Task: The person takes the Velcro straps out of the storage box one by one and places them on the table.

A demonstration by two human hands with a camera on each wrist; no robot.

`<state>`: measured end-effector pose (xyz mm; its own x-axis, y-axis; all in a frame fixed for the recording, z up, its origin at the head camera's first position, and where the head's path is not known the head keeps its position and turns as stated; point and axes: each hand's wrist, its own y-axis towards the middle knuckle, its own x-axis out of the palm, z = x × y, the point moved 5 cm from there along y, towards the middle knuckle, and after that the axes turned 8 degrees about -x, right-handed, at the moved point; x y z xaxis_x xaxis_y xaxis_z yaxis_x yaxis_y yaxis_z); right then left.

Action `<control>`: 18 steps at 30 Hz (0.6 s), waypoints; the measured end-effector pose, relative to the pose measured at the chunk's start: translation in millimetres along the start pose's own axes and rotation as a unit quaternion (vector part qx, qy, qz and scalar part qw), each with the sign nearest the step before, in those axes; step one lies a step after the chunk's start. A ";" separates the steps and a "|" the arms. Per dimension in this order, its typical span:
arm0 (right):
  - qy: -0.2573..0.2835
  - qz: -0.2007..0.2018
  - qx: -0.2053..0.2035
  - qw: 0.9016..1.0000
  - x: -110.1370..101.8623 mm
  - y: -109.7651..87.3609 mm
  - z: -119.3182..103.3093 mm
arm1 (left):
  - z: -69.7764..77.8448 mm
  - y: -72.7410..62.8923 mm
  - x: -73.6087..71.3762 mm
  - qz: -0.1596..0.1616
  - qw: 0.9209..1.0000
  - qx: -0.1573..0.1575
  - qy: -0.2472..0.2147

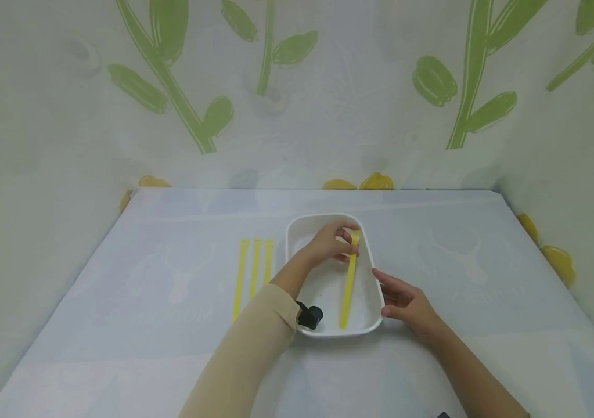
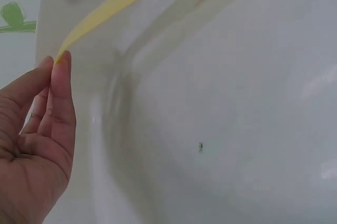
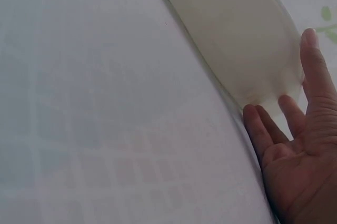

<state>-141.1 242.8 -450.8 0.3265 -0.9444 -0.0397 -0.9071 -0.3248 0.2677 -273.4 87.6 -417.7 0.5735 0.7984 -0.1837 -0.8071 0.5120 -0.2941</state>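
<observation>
In the head view, the upper end of the yellow strip is covered by the left hand, so the grip there cannot be made out; in the left wrist view the strip is cut off by the top edge, and the white tray is blurred and overruns the frame; in the right wrist view the right hand is cropped at the lower right corner, and the tray is cut off at the top.
</observation>
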 end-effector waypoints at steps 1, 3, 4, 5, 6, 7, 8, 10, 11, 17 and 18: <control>0.000 -0.001 0.002 1.000 0.0 -0.1 0.0 | 0.6 0.2 -0.5 0.000 1.000 0.003 -0.003; -0.001 -0.001 0.005 1.000 -0.1 -0.2 0.0 | 2.1 0.5 -1.8 -0.001 1.000 0.008 -0.007; -0.002 0.000 0.006 1.000 -0.1 -0.4 -0.1 | 2.8 0.6 -2.5 -0.001 1.000 0.010 -0.008; -0.003 0.000 0.006 1.000 -0.1 -0.6 -0.2 | 3.3 0.8 -3.5 -0.002 1.000 0.013 -0.010; -0.006 0.000 0.007 1.000 0.0 -0.8 -0.4 | 4.1 0.8 -4.4 -0.003 1.000 0.015 -0.012; -0.008 0.001 0.007 1.000 0.1 -0.9 -0.6 | 4.8 0.5 -5.7 -0.003 1.000 0.016 -0.012; -0.010 0.001 0.008 1.000 0.1 -1.0 -0.7 | 5.5 0.2 -7.0 -0.004 1.000 0.016 -0.014; -0.013 0.003 0.010 1.000 0.4 -1.1 -1.0 | 7.3 -0.7 -10.3 -0.004 1.000 0.016 -0.016; -0.014 0.003 0.012 1.000 0.4 -1.1 -1.1 | 8.5 -1.2 -12.3 -0.003 1.000 0.015 -0.017; -0.005 0.002 0.009 1.000 0.4 -0.5 -1.3 | 18.8 -3.5 -26.9 0.014 1.000 0.010 -0.016; -0.005 0.001 0.006 1.000 0.4 -0.5 -1.2 | 20.7 -3.8 -29.6 0.017 1.000 0.010 -0.018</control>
<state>-140.3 242.7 -449.7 0.3228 -0.9453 -0.0481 -0.9108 -0.3240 0.2557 -290.1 68.6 -391.7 0.5411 0.8257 -0.1596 -0.8284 0.4907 -0.2701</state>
